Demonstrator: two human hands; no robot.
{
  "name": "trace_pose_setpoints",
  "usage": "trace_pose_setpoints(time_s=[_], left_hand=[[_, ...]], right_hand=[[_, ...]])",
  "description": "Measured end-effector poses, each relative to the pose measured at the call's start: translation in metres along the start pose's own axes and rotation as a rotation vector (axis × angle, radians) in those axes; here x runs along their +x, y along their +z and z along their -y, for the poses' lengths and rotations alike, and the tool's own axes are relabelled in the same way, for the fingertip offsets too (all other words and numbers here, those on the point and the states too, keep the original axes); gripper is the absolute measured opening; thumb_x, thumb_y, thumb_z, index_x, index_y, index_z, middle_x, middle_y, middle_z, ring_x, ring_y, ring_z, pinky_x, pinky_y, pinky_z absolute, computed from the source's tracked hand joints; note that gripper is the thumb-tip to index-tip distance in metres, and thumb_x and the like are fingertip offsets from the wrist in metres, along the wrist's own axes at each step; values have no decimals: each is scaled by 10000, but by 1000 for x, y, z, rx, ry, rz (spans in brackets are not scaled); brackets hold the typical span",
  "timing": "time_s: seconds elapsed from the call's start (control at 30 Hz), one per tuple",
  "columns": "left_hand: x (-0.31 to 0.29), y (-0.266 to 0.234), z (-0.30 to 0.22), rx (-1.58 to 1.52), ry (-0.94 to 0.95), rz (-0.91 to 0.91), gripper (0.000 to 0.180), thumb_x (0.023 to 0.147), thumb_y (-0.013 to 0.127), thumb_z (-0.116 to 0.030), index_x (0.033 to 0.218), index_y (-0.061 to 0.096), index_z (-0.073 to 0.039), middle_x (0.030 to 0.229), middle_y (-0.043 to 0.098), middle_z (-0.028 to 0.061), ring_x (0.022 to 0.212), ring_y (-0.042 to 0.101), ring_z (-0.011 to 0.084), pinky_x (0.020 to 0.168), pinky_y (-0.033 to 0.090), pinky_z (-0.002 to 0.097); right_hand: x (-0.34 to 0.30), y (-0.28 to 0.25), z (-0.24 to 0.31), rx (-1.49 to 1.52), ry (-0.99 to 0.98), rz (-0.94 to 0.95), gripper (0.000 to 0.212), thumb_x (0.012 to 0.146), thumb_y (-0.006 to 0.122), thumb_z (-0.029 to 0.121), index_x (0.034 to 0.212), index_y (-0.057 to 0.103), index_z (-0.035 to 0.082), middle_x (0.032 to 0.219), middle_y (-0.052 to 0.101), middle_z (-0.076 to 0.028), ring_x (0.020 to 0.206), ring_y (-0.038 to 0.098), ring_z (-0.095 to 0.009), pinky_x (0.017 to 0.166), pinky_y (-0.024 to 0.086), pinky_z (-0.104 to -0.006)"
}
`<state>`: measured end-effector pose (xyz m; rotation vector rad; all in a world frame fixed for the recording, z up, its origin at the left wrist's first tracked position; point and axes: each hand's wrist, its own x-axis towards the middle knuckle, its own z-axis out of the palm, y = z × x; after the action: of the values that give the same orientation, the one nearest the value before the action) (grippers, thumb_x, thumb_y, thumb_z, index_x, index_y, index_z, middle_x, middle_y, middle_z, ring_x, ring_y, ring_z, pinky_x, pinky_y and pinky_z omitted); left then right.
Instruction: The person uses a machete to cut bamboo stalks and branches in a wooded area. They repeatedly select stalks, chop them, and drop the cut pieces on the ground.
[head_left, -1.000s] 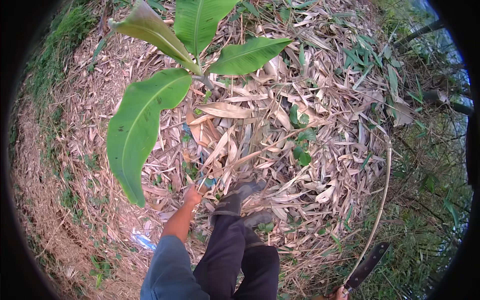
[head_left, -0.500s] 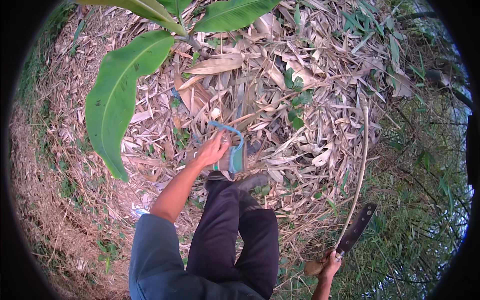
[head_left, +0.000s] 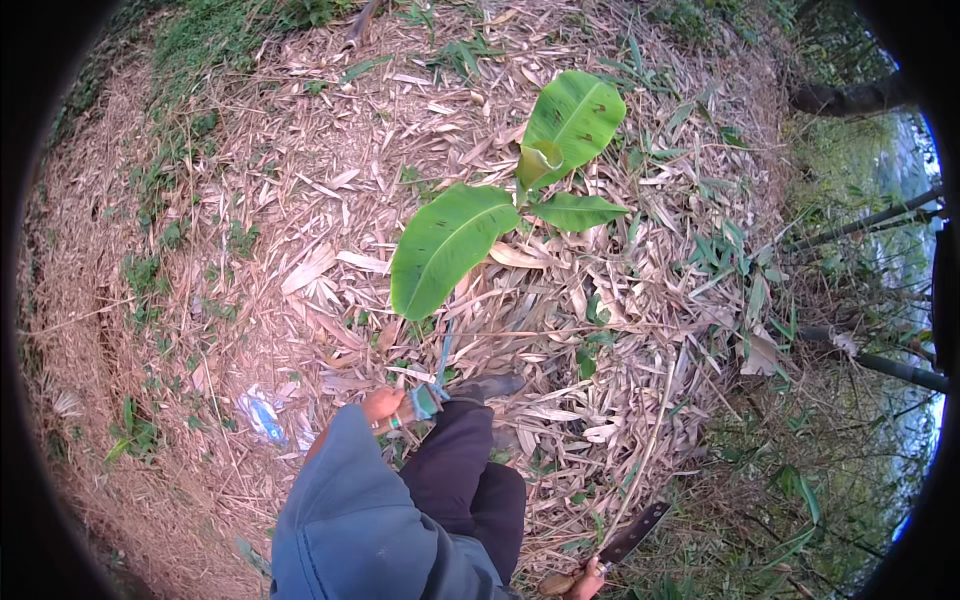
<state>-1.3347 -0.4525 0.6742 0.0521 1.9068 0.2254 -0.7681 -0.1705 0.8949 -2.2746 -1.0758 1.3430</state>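
My left hand (head_left: 383, 404) is closed on a flat grey-brown holder (head_left: 407, 413) with green bands and a blue cord (head_left: 443, 360) trailing from it. It is held in front of my left thigh, and my sleeve covers part of that arm. Low on the right, my right hand (head_left: 585, 581) grips a machete (head_left: 634, 533). The dark, spotted blade points up and to the right, away from my legs. Its brown wooden handle end (head_left: 558, 583) sticks out on the other side of the fist.
A young banana plant (head_left: 455, 243) with broad green leaves grows ahead of me. Dry leaves (head_left: 330, 180) cover the ground around it. A blue and white wrapper (head_left: 263, 415) lies to the left. Bamboo stalks (head_left: 880, 370) and dense brush stand along the right.
My view has shifted, so the whole banana plant now shows. My left hand has drawn back toward my body with the corded holder. The machete remains in my right hand.
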Motion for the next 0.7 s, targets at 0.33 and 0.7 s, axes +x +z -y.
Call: trace_pose_setpoints(time_s=[0.33, 0.7], left_hand=[[-300, -37, 290, -955, -504, -454, 551, 964, 372, -568, 996, 633, -83, 777, 640, 177, 824, 642, 340, 724, 501, 459], [-334, -184, 257, -2456, -383, -965, 530, 961, 359, -583, 903, 616, -122, 738, 613, 107, 752, 617, 273, 655, 493, 437]], right_hand=[[-138, -65, -35, -51, -17, 100, 480, 895, 659, 503, 771, 593, 43, 616, 611, -83, 508, 581, -190, 484, 476, -357], [-177, 44, 26, -220, -110, 116, 404, 927, 659, 368, 749, 642, 6, 636, 623, -79, 538, 553, -161, 506, 432, -333]])
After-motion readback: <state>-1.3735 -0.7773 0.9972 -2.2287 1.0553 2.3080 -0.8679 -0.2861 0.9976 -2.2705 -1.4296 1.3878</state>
